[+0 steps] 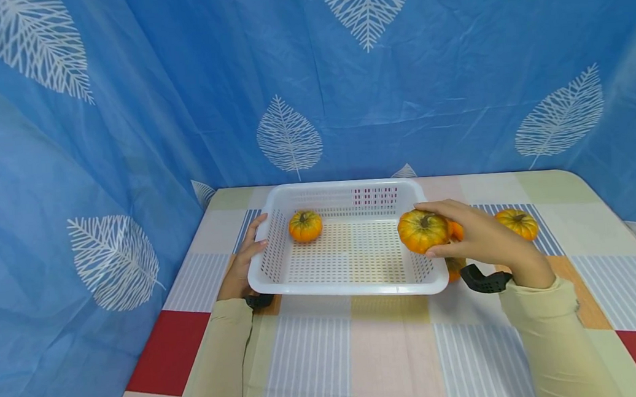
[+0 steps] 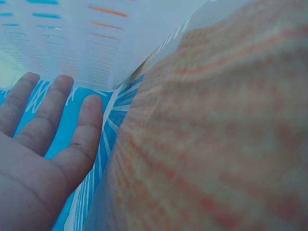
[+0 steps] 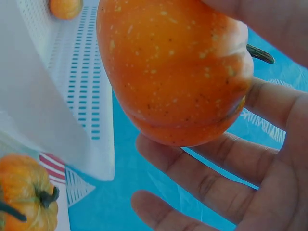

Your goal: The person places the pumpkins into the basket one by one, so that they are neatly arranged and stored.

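My right hand (image 1: 472, 231) holds a small orange-and-green pumpkin (image 1: 423, 230) between thumb and fingers, over the right rim of a white plastic basket (image 1: 346, 291). In the right wrist view, the pumpkin's smooth orange underside (image 3: 178, 72) faces the camera, its stem pointing away to the right. Another small pumpkin (image 1: 305, 226) sits inside the basket near its left end. Along the basket's left side lies my left hand (image 1: 242, 262), fingertips right at the rim. Its fingers (image 2: 86, 130) look nearly straight beside the perforated wall in the left wrist view.
More pumpkins lie right of the basket: one (image 1: 517, 224) in plain sight, others (image 1: 456, 269) partly hidden behind the right hand and rim. A checked cloth (image 1: 318, 358) covers the table. Blue curtains with white leaf prints (image 1: 344, 98) hang behind and at the sides.
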Demonstrator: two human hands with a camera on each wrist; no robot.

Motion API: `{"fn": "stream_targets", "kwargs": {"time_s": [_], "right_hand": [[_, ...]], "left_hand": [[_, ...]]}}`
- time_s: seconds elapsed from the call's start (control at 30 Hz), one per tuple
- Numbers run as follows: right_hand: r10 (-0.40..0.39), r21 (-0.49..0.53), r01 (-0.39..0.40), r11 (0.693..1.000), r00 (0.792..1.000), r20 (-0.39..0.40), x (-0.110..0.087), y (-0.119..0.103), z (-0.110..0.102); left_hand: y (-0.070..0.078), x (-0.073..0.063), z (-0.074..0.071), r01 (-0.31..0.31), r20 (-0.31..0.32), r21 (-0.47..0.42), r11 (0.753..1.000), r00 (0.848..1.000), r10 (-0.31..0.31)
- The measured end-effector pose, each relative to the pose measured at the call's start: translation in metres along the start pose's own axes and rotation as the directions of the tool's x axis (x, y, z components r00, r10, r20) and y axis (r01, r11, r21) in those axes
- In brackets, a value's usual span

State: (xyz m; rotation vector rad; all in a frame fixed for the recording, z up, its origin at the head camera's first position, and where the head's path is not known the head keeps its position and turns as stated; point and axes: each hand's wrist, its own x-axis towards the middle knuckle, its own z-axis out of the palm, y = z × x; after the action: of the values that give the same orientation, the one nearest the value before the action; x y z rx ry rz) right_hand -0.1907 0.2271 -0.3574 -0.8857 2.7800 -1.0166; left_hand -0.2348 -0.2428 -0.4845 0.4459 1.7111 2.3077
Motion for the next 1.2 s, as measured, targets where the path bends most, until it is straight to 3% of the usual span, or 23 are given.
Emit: {"fn": "stream_targets", "kwargs": {"time_s": [0.3,0.63,1.2], "right_hand": [[-0.054,-0.004,0.054,0.999,0.998,0.018,0.025,-0.006,0.000],[-0.020,0.050,0.017,0.999,0.998,0.062,0.050,-0.010,0.004],[-0.064,0.140,0.051,0.989,0.994,0.090,0.087,-0.005,0.025]], "left_hand": [[0.000,0.002,-0.001,0.007,-0.005,0.002,1.000,1.000,-0.007],[0.000,0.003,-0.002,0.029,-0.019,0.022,0.999,0.999,-0.028],[-0.003,0.003,-0.005,0.028,-0.020,0.006,1.000,0.999,-0.027]]}}
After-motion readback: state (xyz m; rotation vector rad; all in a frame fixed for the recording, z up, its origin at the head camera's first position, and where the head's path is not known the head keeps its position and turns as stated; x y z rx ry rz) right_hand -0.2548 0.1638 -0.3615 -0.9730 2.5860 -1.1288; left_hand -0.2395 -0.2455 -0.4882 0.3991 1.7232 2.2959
